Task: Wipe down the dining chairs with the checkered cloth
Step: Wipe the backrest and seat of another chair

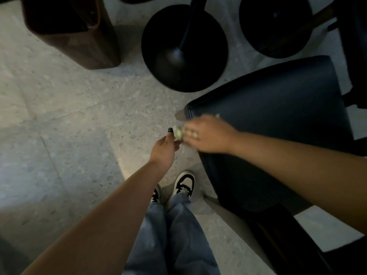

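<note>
Dark navy upholstery covers the dining chair on the right, its seat corner reaching toward the middle of the view. Just off that near-left corner both hands meet over the floor. The right hand, blurred by motion, has its fingers curled around a pale bunched cloth, whose checkered pattern is too smeared to make out; a scrap of the fabric also shows past the knuckles on the far side. The left hand reaches up from below with its palm turned inward, thumb with a dark-painted nail raised beside the cloth and fingertips at its lower edge, seemingly pinching it, though the blur leaves that contact unsure. Grey speckled terrazzo floor fills the left of the view. Farther away stand a round black pedestal base with its column, a second dark round base to its right, and a brown bin-like container at the far left. Near the bottom are blue jeans and black-and-white sneakers.
</note>
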`<state>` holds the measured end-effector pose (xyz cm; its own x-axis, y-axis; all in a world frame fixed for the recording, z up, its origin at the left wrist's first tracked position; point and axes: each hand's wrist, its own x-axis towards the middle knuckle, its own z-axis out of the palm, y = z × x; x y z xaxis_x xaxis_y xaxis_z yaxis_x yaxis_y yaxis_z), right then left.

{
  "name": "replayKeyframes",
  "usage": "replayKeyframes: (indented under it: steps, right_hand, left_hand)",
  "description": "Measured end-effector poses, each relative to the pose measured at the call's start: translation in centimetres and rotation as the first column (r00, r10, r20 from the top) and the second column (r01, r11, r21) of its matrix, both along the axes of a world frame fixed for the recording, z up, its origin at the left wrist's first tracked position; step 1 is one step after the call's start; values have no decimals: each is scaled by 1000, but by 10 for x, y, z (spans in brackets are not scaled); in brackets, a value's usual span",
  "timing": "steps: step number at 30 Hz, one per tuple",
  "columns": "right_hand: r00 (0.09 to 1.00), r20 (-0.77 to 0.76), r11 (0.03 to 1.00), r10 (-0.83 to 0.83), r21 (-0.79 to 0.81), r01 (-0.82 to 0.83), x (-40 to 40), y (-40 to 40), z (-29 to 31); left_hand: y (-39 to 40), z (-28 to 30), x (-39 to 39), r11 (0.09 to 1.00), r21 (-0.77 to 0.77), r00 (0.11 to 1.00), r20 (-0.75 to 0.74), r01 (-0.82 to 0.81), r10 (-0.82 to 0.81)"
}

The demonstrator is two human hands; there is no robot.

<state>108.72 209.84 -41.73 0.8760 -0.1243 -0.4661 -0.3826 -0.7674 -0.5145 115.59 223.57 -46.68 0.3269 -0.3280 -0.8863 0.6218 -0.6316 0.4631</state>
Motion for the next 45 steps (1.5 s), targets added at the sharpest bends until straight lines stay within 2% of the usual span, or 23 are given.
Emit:
replayKeyframes:
  steps: [2, 4, 5, 7, 8, 11, 13, 14, 16, 18, 19, 20, 22, 24, 25, 26, 28, 30, 32, 34, 36, 38, 45]
  right_hand:
    - [924, 325, 957, -200, -137, 256, 13, -41, 1]
    - [893, 310, 899, -328, -190, 396, 17, -76, -10]
    - [913, 205, 894, -353, -215, 393, 15, -85, -19]
    - [965, 15, 924, -263, -282, 257, 5, -81, -40]
    - [979, 6, 933, -203, -303, 196, -2, -76, -48]
    - [988, 130, 959, -88, -256, 120, -21, -59, -56]
    - [989, 146, 979, 20, -205, 11, -38, -55, -53]
    - [987, 150, 984, 61, -175, -34, -47, -57, -49]
    - [976, 214, 995, 50, -93, -30, -65, -71, -35]
    - [922, 353, 982, -160, -37, 185, -86, -101, -23]
    - [857, 394, 929, -332, -24, 370, -99, -121, -20]
    - [763, 414, 830, -497, -30, 557, -113, -146, -18]
    - [517, 427, 537, -742, -83, 839, -139, -196, -19]
    - [278, 410, 238, -869, -147, 960, -169, -246, -27]
    - [216, 362, 151, -907, -199, 968, -183, -268, -34]
    - [199, 267, 127, -943, -264, 956, -193, -284, -41]
    - [200, 73, 158, -977, -377, 913, -198, -299, -57]
    - [261, 65, 201, -963, -468, 860, -182, -293, -70]
    - [400, 117, 289, -909, -515, 807, -160, -272, -74]
    - [537, 180, 430, -824, -418, 800, -139, -243, -74]
    - [616, 237, 552, -751, -287, 783, -124, -210, -72]
    - [690, 249, 647, -680, -241, 724, -111, -179, -70]
    - [806, 208, 791, -554, -172, 588, -91, -98, -62]
  left_hand:
    - [-13, 2, -4, 1000, -19, 1000, 8, -22, 22]
    - [-27, 2, -7, 999, -32, 998, 59, -21, 23]
    - [-33, 2, -9, 999, -34, 996, 90, -25, 27]
    - [-46, 3, -12, 999, -22, 987, 157, -32, 35]
    - [-52, 3, -13, 1000, -10, 979, 202, -22, 23]
    - [-67, 6, -12, 998, 38, 925, 376, 49, -59]
    - [-77, 4, -12, 982, 67, 871, 455, 175, -186]
    - [-83, 3, -13, 951, 82, 824, 481, 297, -299]
    - [-94, 0, -17, 792, 183, 625, 522, 583, -580]
    - [-102, -2, -21, 608, 280, 422, 509, 742, -750]
    - [-106, -2, -23, 555, 296, 371, 497, 777, -785]
    - [-108, -2, -25, 523, 304, 342, 486, 797, -804]
    - [-108, -3, -27, 461, 352, 273, 468, 815, -840]
    - [-106, -4, -28, 386, 428, 173, 457, 817, -873]
    - [-106, -5, -29, 362, 460, 135, 455, 811, -880]
    - [-106, -7, -30, 348, 485, 109, 454, 803, -884]
    - [-105, -12, -31, 336, 517, 72, 464, 787, -883]
    - [-106, -13, -32, 322, 535, 52, 458, 781, -887]
    - [-107, -11, -33, 312, 540, 50, 444, 781, -894]
    - [-107, -8, -34, 303, 553, 39, 438, 776, -898]
    - [-109, -7, -34, 289, 572, 23, 427, 768, -904]
    - [-110, -5, -34, 273, 582, 14, 410, 766, -912]
    - [-113, -1, -33, 229, 611, -5, 357, 758, -934]
